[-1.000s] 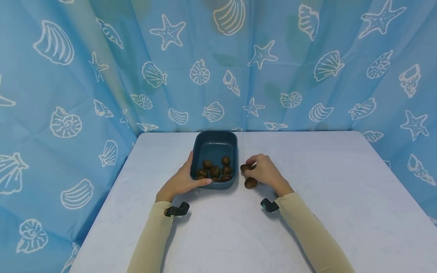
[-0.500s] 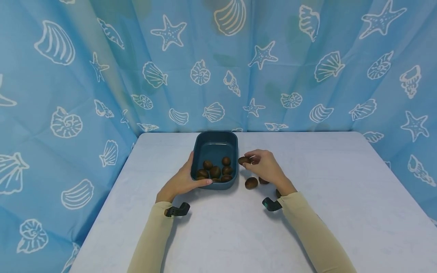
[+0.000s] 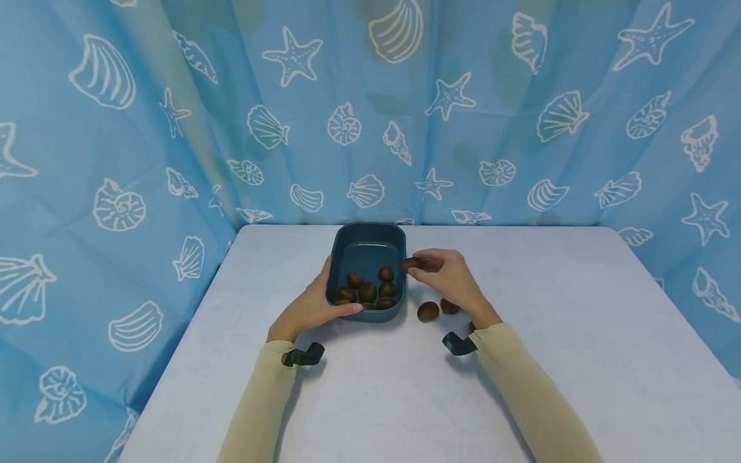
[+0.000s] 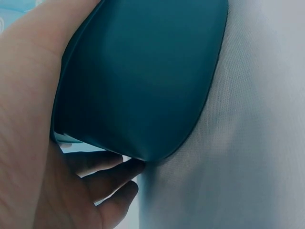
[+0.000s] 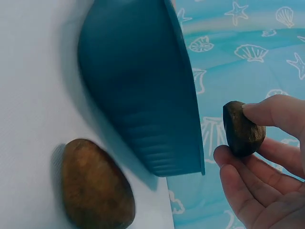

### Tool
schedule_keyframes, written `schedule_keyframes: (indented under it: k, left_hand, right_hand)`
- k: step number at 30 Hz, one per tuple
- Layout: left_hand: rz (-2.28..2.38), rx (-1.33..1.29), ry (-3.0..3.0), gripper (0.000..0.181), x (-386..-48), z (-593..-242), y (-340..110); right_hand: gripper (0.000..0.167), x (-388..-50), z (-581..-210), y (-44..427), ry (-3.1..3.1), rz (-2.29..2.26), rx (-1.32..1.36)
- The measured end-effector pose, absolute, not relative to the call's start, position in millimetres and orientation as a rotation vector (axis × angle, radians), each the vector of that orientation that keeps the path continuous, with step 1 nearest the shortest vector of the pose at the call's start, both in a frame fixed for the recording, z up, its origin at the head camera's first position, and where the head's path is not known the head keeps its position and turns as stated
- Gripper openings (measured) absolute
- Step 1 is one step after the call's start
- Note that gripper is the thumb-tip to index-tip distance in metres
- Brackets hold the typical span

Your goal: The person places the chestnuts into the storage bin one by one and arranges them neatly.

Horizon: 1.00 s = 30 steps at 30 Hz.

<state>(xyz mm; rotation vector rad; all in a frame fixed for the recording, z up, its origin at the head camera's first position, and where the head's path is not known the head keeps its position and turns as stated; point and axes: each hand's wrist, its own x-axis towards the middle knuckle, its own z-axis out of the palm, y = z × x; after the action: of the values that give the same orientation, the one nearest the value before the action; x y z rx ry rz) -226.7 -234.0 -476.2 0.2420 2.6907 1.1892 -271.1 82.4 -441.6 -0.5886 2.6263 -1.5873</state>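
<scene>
A dark teal rectangular tub (image 3: 367, 249) stands near the table's far edge, with several brown chestnuts (image 3: 367, 292) gathered in its near half. My left hand (image 3: 314, 303) holds it at the near left corner, the thumb lying along the near rim. In the left wrist view its fingers (image 4: 114, 179) reach past the tub's wall. Just off the tub's right rim, my right hand (image 3: 454, 278) pinches one chestnut (image 5: 242, 129) between thumb and fingers, raised above the table. Below that hand lie a loose chestnut (image 3: 428, 312) and another (image 3: 449, 306), partly covered by the hand.
One more brown piece (image 3: 472, 327) peeks out by the right wrist, mostly hidden. A white cloth covers the table (image 3: 370, 392). Behind it hangs a blue curtain (image 3: 324, 161) with shell and starfish prints. Each wrist carries a small black camera mount (image 3: 459, 344).
My right hand has picked a chestnut off the table and brought it up and left to the tub's right rim. The left hand keeps its hold on the tub.
</scene>
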Motion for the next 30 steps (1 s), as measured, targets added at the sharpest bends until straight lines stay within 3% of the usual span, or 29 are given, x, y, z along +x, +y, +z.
schedule_keyframes:
  k: [30]
  left_hand:
    - [1.204, 0.289, 2.730, 0.130, -230, -478, -232]
  right_hand:
    - [0.038, -298, -422, 33, 2.699, -1.382, -0.795]
